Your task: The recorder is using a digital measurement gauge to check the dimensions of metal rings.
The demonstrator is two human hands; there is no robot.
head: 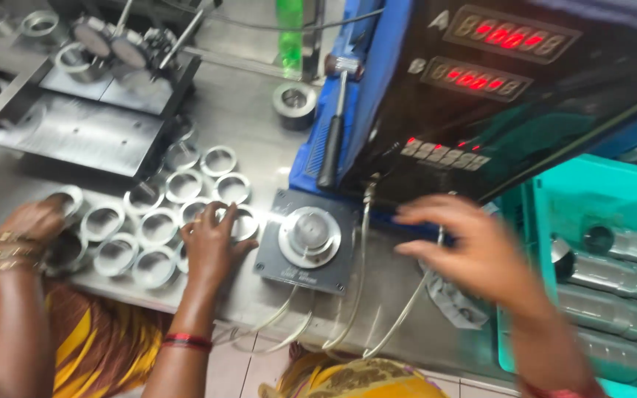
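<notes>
Head view, looking down at a steel workbench. My reading of the left hand: it comes up from the bottom edge on a forearm with a red bangle, palm down, its fingers bent over the rim of a steel ring at the right edge of a cluster of rings lying flat on the bench. I cannot tell whether it grips that ring or only rests on it. The right hand is open with the fingers spread, pointing left — it is blurred and hovers above the bench between a black gauge base with a round metal stud and a teal crate.

The teal crate holds several metal cylinders lying on their sides; it is cut off by the right and lower edges.

A co-worker's hand with gold bangles lies on the left side of the ring cluster. Behind the gauge base stands a dark readout box with red lit digits — thin cables trail from it off the bench edge. A dark fixture plate lies at upper left, with parts on it too blurred to make out.
</notes>
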